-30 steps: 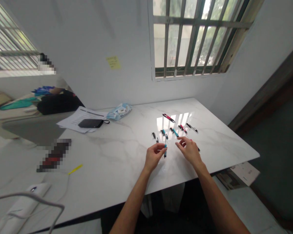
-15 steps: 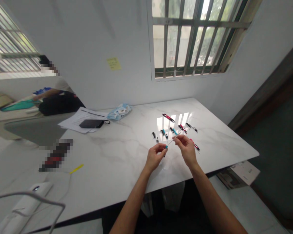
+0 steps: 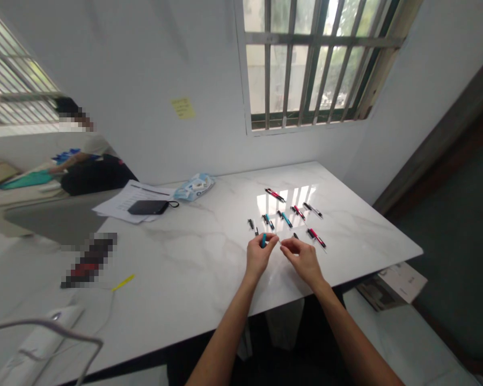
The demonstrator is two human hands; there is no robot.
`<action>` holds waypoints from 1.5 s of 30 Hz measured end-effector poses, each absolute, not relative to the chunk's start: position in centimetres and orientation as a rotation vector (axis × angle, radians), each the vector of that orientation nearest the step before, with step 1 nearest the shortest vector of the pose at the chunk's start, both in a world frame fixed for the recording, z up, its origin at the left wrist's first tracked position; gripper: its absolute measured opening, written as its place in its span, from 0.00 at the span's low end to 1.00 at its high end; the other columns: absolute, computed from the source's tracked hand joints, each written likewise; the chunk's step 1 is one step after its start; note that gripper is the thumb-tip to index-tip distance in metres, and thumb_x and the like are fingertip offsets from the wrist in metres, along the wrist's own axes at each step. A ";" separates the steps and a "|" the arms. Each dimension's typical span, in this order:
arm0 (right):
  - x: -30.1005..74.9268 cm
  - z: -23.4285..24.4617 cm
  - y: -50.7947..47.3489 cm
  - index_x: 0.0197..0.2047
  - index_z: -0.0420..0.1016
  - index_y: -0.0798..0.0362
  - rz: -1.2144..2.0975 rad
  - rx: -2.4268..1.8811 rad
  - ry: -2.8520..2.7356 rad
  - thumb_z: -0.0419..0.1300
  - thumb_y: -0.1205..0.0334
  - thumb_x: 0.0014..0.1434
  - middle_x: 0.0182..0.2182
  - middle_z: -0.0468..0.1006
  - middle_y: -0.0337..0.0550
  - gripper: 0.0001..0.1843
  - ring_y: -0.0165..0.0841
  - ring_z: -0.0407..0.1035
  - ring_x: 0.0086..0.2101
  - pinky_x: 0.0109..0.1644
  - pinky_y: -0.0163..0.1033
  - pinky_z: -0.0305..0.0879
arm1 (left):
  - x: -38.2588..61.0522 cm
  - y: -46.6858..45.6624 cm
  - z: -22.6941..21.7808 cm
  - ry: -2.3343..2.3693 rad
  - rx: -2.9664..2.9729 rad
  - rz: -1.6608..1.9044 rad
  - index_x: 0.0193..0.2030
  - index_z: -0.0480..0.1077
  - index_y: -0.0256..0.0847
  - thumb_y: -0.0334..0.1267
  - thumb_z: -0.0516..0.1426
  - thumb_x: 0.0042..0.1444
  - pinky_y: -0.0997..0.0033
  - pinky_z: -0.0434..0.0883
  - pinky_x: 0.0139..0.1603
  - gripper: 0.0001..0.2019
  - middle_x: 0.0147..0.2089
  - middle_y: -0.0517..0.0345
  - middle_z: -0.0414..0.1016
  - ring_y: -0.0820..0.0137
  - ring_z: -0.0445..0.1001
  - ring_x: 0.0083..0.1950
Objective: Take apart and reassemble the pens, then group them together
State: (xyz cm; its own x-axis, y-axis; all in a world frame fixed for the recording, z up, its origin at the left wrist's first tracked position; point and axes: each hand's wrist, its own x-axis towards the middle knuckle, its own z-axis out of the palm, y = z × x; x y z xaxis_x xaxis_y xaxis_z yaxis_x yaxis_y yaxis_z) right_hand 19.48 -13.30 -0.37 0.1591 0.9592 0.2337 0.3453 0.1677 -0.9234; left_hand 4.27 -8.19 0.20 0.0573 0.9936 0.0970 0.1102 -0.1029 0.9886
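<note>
My left hand [image 3: 258,253] is closed in a pinch around a short blue pen barrel [image 3: 263,239], held just above the white marble table [image 3: 193,257]. My right hand [image 3: 300,255] is close beside it, fingers pinched on a thin pen part too small to name. Just beyond my hands lie several pens in blue, red and black: a blue one [image 3: 286,219], a red one [image 3: 316,237], another red one [image 3: 274,194] further back.
At the back left of the table lie papers [image 3: 124,201] with a black pouch [image 3: 148,207] and a blue packet [image 3: 195,186]. A yellow item [image 3: 123,282] lies at the left. Another person [image 3: 88,161] sits beyond the table's left end. A barred window is ahead.
My right hand picked up a thin part from near the pens and brought it toward the blue barrel. Both hands have moved closer together and the barrel is now held more upright.
</note>
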 end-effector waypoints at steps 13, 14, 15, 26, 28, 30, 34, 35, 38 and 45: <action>26.2 -0.9 -13.7 0.44 0.76 0.50 0.546 -1.779 -1.632 0.62 0.61 0.61 0.29 0.81 0.37 0.07 0.33 0.76 0.29 0.37 0.37 0.67 | 6.2 -7.6 -0.4 1.463 1.699 0.799 0.34 0.80 0.41 0.41 0.62 0.54 0.69 0.70 0.42 0.07 0.34 0.55 0.83 0.65 0.79 0.38; 26.5 -0.9 -13.4 0.44 0.76 0.50 0.521 -1.851 -1.645 0.62 0.62 0.61 0.29 0.81 0.38 0.07 0.34 0.76 0.30 0.37 0.37 0.66 | 6.6 -7.7 -0.3 1.515 1.794 0.684 0.34 0.81 0.42 0.41 0.62 0.54 0.68 0.70 0.43 0.07 0.35 0.54 0.83 0.63 0.80 0.39; 26.6 -0.9 -13.0 0.44 0.77 0.50 0.500 -1.915 -1.656 0.62 0.63 0.61 0.29 0.82 0.38 0.07 0.35 0.77 0.30 0.38 0.37 0.66 | 7.2 -7.7 -0.3 1.565 1.875 0.587 0.35 0.81 0.43 0.41 0.62 0.55 0.67 0.71 0.44 0.07 0.36 0.52 0.84 0.61 0.80 0.41; 25.5 -1.0 -13.1 0.52 0.77 0.54 0.502 -2.157 -1.752 0.64 0.61 0.63 0.36 0.84 0.46 0.14 0.40 0.78 0.40 0.42 0.38 0.65 | 9.0 -7.0 -0.5 1.743 2.086 0.380 0.43 0.81 0.47 0.52 0.59 0.63 0.62 0.73 0.49 0.14 0.44 0.48 0.84 0.56 0.81 0.48; 25.8 -1.4 -13.8 0.52 0.77 0.54 0.512 -2.146 -1.755 0.64 0.61 0.63 0.36 0.84 0.45 0.15 0.39 0.78 0.39 0.42 0.37 0.65 | 8.5 -7.3 -0.5 1.711 2.102 0.383 0.43 0.81 0.48 0.50 0.60 0.63 0.64 0.73 0.49 0.12 0.43 0.52 0.85 0.58 0.81 0.48; 25.9 -1.7 -14.3 0.53 0.77 0.54 0.501 -2.114 -1.756 0.63 0.62 0.63 0.37 0.83 0.45 0.15 0.38 0.78 0.39 0.42 0.37 0.65 | 8.2 -7.5 -0.4 1.673 2.128 0.375 0.44 0.81 0.50 0.47 0.61 0.62 0.65 0.72 0.49 0.10 0.44 0.54 0.85 0.59 0.81 0.48; 25.6 -2.1 -14.6 0.52 0.78 0.53 0.462 -2.061 -1.743 0.61 0.63 0.64 0.39 0.83 0.46 0.14 0.37 0.77 0.39 0.43 0.36 0.65 | 8.7 -7.3 -0.5 1.637 2.166 0.361 0.46 0.82 0.50 0.45 0.61 0.61 0.65 0.72 0.49 0.09 0.45 0.54 0.85 0.60 0.81 0.47; 25.5 -2.2 -14.6 0.52 0.79 0.53 0.453 -2.050 -1.741 0.60 0.63 0.65 0.39 0.83 0.46 0.14 0.37 0.77 0.39 0.43 0.36 0.65 | 8.9 -7.2 -0.6 1.631 2.169 0.365 0.46 0.82 0.50 0.44 0.61 0.62 0.65 0.72 0.50 0.09 0.45 0.54 0.85 0.59 0.81 0.48; 25.5 -2.5 -14.3 0.51 0.79 0.53 0.424 -2.008 -1.740 0.59 0.63 0.65 0.39 0.83 0.47 0.13 0.38 0.77 0.38 0.44 0.38 0.67 | 9.5 -6.8 -0.9 1.605 2.169 0.397 0.45 0.82 0.49 0.44 0.61 0.62 0.64 0.71 0.50 0.09 0.46 0.51 0.84 0.58 0.81 0.48; 25.5 -3.1 -14.0 0.49 0.80 0.51 0.352 -1.937 -1.760 0.57 0.65 0.65 0.41 0.83 0.47 0.12 0.39 0.77 0.39 0.45 0.39 0.68 | 10.1 -6.7 -0.8 1.586 2.127 0.456 0.45 0.83 0.47 0.41 0.61 0.61 0.62 0.70 0.51 0.09 0.46 0.47 0.84 0.57 0.80 0.48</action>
